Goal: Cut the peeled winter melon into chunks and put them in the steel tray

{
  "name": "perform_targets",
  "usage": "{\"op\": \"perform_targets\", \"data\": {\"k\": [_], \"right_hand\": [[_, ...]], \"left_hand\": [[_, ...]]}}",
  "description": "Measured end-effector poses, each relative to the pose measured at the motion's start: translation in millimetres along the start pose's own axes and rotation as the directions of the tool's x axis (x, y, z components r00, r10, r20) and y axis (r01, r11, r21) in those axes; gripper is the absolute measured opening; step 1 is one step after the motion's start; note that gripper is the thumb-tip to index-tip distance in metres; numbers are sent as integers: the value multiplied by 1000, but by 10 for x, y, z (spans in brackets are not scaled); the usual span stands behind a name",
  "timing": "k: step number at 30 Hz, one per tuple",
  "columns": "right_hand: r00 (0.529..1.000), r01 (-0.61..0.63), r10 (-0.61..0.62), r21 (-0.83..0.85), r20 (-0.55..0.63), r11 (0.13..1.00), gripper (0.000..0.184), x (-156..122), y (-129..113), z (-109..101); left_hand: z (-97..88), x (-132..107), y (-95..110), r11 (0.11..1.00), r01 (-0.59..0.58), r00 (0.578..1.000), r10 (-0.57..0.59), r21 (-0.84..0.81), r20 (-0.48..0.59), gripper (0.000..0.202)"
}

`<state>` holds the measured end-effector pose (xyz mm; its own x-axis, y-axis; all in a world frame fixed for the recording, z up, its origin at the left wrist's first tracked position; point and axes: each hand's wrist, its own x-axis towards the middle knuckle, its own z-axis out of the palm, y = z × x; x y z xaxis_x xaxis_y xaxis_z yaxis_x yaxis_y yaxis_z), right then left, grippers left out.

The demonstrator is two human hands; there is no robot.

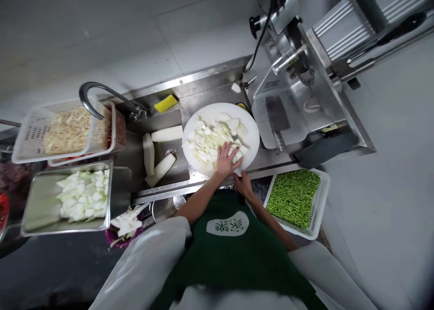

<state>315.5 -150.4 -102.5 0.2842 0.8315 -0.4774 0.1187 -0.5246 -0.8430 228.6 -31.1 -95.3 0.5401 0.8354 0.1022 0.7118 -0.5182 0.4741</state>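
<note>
A round white cutting board [249,120] lies on the steel counter, covered with several pale vegetable slices [213,138]. My left hand [226,159] rests flat on the slices at the board's near edge, fingers spread. My right hand [242,184] is just below the board's near rim, fingers curled; whether it holds anything I cannot make out.
A sink [176,165] left of the board holds three peeled white vegetable pieces [166,133] under a faucet [98,95]. A steel tray of cut white pieces [83,194] and a basket of shreds [68,129] sit at left. A basket of green bits [293,197] and a slicer machine [298,93] stand right.
</note>
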Motion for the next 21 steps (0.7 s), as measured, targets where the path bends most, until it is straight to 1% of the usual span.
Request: {"op": "perform_targets", "data": {"k": [4, 7, 10, 12, 15, 17, 19, 21], "right_hand": [[1000, -17, 17, 81, 9, 997, 36, -57, 63, -41], [1000, -24, 26, 117, -15, 993, 38, -115, 56, -49], [998, -23, 30, 112, -59, 993, 42, -182, 11, -29], [996, -26, 33, 93, -78, 995, 44, -233, -39, -4], [995, -10, 17, 78, -101, 997, 44, -317, -163, 66], [993, 16, -7, 70, -119, 997, 42, -374, -284, 160], [992, 42, -36, 45, -121, 998, 43, -432, -436, 315], [993, 67, -66, 9, -94, 998, 46, -493, -617, 549]], "left_hand": [[3, -6, 63, 999, -51, 999, 51, -18, -6, 53], [-16, -7, 122, 995, -96, 995, 96, -24, 2, 51], [-76, -8, 172, 989, -148, 989, 149, -20, 5, 50], [-152, -15, 197, 984, -179, 984, 179, -22, 3, 49], [-334, -44, 195, 975, -220, 976, 220, -29, -12, 51], [-513, -88, 140, 973, -229, 973, 228, -32, -30, 52], [-747, -168, 16, 976, -215, 976, 213, -30, -51, 52], [-1044, -301, -191, 982, -188, 978, 185, -22, -91, 53]]}}
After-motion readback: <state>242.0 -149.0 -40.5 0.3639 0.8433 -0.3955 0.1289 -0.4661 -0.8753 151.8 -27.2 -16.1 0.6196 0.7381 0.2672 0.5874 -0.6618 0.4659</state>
